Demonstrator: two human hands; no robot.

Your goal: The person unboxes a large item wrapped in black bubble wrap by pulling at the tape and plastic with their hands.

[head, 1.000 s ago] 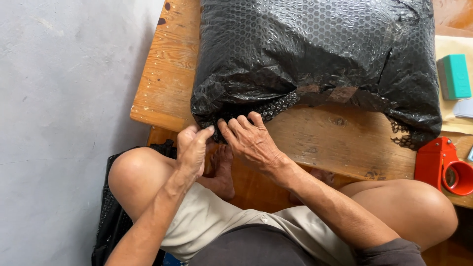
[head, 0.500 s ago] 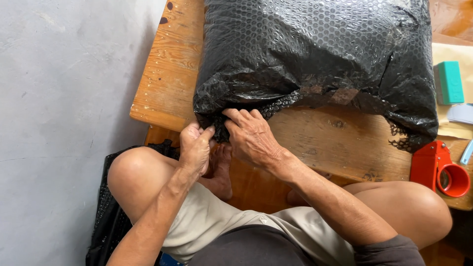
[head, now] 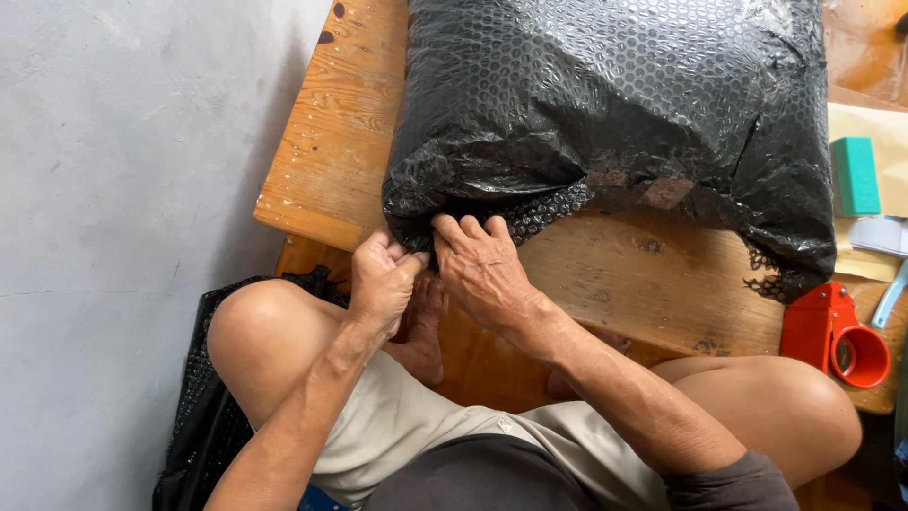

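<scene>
1. The wooden table (head: 331, 180) is the biggest thing I see, a low plank top against a grey floor (head: 113, 189).
2. On it lies the black bubble-wrap parcel (head: 615, 104), covering most of the top, its near corner hanging at the table's front edge. I judge it bulky but soft-skinned: the film crinkles and gives, and looks slick, so a grip on the gathered corner or the folded hem should hold better than the smooth top. Its weight I cannot tell.
3. My right hand (head: 482, 270) lies on that near corner, fingers curled onto the loose edge of wrap.
4. My left hand (head: 383, 279) is just beside it, touching it, thumb and fingers pinching the same edge.
5. A red tape dispenser (head: 837, 336) sits at the table's right front edge.
6. A small teal block (head: 856, 175) rests on tan paper (head: 884, 132) to the parcel's right; I see no label on the parcel, only a dull brown tape patch (head: 667, 192).
</scene>
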